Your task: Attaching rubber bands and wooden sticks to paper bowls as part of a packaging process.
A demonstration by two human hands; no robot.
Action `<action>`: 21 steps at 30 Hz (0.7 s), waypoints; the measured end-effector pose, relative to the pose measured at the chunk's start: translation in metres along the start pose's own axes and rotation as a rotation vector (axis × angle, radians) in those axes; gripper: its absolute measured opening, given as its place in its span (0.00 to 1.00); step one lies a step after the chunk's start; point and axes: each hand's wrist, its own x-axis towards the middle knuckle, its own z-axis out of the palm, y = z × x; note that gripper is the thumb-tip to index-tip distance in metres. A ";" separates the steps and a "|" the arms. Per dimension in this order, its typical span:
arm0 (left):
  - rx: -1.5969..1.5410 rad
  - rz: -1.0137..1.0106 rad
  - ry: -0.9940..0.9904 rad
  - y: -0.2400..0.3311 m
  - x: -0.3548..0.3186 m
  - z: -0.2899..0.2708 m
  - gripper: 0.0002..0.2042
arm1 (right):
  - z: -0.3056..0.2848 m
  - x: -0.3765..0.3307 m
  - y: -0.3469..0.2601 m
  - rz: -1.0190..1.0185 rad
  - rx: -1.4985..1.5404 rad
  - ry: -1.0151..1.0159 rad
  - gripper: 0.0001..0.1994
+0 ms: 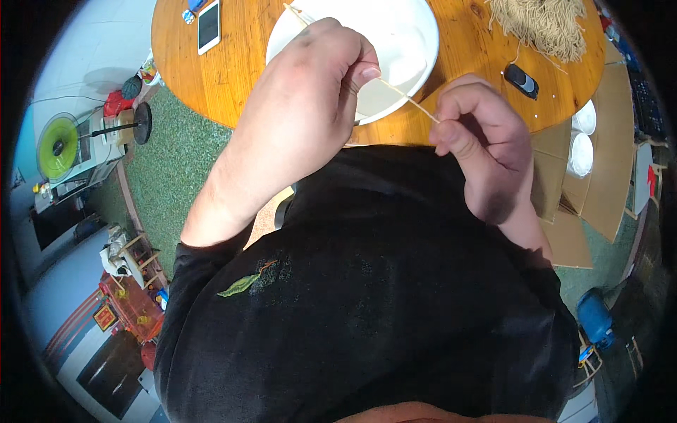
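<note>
A thin beige cord (409,97) runs taut between my two hands, over the front edge of a white basin (364,117). My left hand (314,92) pinches it between thumb and fingers above the basin. A further length of cord (297,12) sticks out past the far side of that hand. Lower and to the right, my right hand (486,130) grips the cord's near end with thumb and forefinger, beside the table edge. At the far right lies a bundle of similar beige cords (543,25), with loose strands trailing from it.
The round wooden table (233,77) also bears a white phone (209,27) at left and a small black key fob (522,80) at right. Cardboard (599,162) and white bowls (580,155) are at the right. A green fan (59,146) stands left. A leaf (240,285) lies on my black shirt.
</note>
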 end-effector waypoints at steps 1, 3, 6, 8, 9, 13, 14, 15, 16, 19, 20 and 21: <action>0.001 0.000 0.001 0.000 0.001 0.001 0.03 | 0.000 -0.001 0.002 0.101 0.127 -0.071 0.03; 0.084 0.026 0.027 0.000 0.003 0.004 0.04 | 0.003 -0.005 0.004 0.127 0.193 -0.060 0.03; 0.059 0.031 0.015 -0.003 0.002 0.008 0.04 | 0.005 -0.006 0.009 0.143 0.277 -0.044 0.02; 0.030 0.014 -0.011 -0.003 0.001 0.005 0.03 | 0.003 -0.004 0.014 0.132 0.292 -0.036 0.02; 0.001 -0.003 -0.037 -0.003 0.000 0.004 0.03 | 0.000 0.000 0.020 -0.108 0.023 -0.043 0.02; 0.003 0.020 -0.068 -0.002 -0.003 0.005 0.03 | 0.007 0.003 0.020 -0.416 -0.198 0.011 0.08; 0.005 0.060 -0.063 -0.003 -0.004 0.008 0.04 | 0.011 0.004 0.022 -0.414 -0.106 0.015 0.09; 0.007 0.100 -0.059 -0.003 -0.005 0.009 0.05 | 0.013 0.004 0.024 -0.425 -0.053 0.006 0.07; 0.007 0.102 -0.057 -0.004 -0.005 0.010 0.05 | 0.015 0.003 0.026 -0.426 -0.055 0.006 0.07; -0.005 0.095 -0.039 -0.001 -0.006 0.008 0.05 | 0.017 0.002 0.027 -0.291 0.042 0.020 0.06; -0.023 0.064 -0.052 0.002 -0.007 0.005 0.04 | 0.017 0.004 0.024 -0.178 0.082 0.046 0.06; -0.042 0.033 -0.065 0.003 -0.007 0.003 0.04 | 0.016 0.005 0.021 -0.065 0.121 0.073 0.07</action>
